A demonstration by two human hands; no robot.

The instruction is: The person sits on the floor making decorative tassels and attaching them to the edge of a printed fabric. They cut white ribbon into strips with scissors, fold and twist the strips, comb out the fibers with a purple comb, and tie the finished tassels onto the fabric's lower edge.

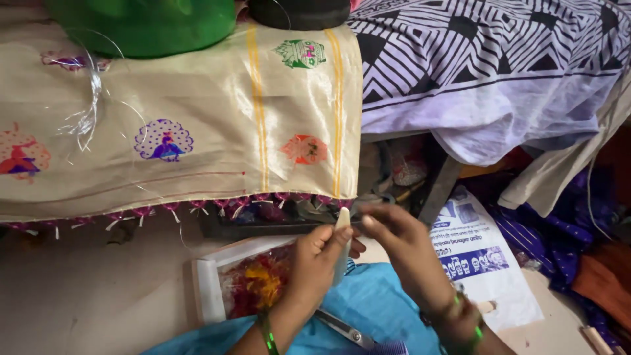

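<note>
My left hand (pixel 320 258) holds a slim pale stick-like tool (pixel 342 227) upright, pinched between thumb and fingers. My right hand (pixel 393 231) meets it at the tool's top, fingertips pinched together on something too thin to make out. Both wrists wear green bangles. Just above the hands hangs the tasselled hem (pixel 197 205) of a cream silk cloth (pixel 197 125) woven with peacock and pot motifs and yellow stripes. Loose clear thread (pixel 85 118) lies on the cloth at the left.
A white tray (pixel 209 289) of red and yellow thread sits on the floor under my left hand. Metal scissors (pixel 345 330) rest on blue fabric (pixel 374 302) in my lap. A green bowl (pixel 141 23), a black-and-white patterned sheet (pixel 486 59) and a printed bag (pixel 480 263) surround them.
</note>
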